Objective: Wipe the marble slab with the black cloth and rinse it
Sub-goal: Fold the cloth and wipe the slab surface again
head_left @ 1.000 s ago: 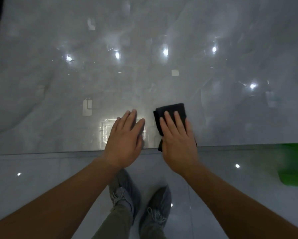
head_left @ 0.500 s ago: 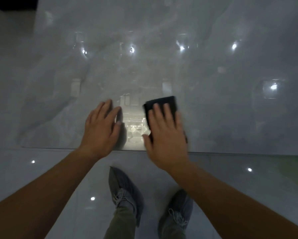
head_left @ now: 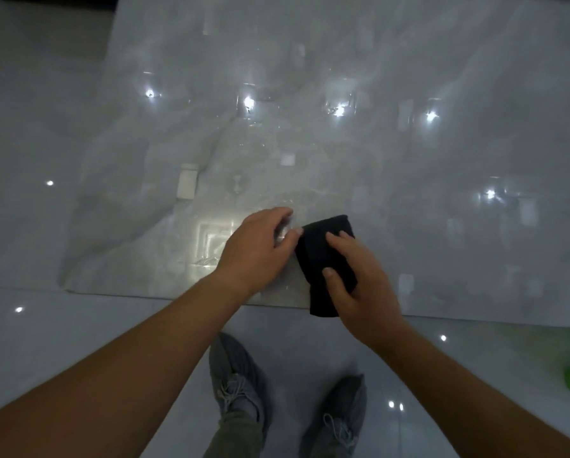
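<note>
Standing nearest on the glossy floor (head_left: 78, 342): two grey shoes (head_left: 234, 385). Beyond them, the right hand (head_left: 359, 282) grips the folded black cloth (head_left: 320, 252) between thumb and fingers, at the near edge of the marble slab (head_left: 409, 143), lower end overhanging. The left hand (head_left: 257, 246), fingers loosely curled, touches the cloth's left edge; whether it pinches cannot be determined.

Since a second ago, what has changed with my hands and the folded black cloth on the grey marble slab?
The right hand, earlier flat on the folded black cloth, now grips it, thumb on top. The left hand has curled its fingers beside it. The cloth stays at the grey marble slab's near edge.
</note>
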Motion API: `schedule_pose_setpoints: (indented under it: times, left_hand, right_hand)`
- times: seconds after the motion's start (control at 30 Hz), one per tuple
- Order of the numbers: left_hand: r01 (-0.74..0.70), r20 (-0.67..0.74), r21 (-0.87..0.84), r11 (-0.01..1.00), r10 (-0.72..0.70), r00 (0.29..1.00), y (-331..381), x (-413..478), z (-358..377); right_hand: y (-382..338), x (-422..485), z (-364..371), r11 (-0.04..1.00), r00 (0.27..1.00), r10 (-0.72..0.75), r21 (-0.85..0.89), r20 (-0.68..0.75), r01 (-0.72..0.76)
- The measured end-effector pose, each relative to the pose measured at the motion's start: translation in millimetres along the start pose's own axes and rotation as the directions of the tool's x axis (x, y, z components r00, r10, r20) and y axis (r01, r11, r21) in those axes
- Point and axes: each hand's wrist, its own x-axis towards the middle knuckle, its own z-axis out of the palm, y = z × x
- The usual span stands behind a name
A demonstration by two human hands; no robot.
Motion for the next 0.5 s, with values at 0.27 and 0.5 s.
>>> schedule_pose_setpoints:
  times: [0.27, 0.5]
  left_hand:
    - [0.074, 0.205, 0.116, 0.99, -0.097, 0.974, 32.4, 28.7, 4.6]
    - [0.283, 0.287, -0.611, 0.739, -0.126, 0.95, 35.5, 15.8, -8.0]
  right_hand:
    - [-5.6, 29.5, -25.7, 0.894, 0.903, 0.43, 0.147, -0.011, -0.424]
    - [-6.8, 36.7, -47.2, 0.707, 0.836, 0.499, 0.451, 0.229, -0.545]
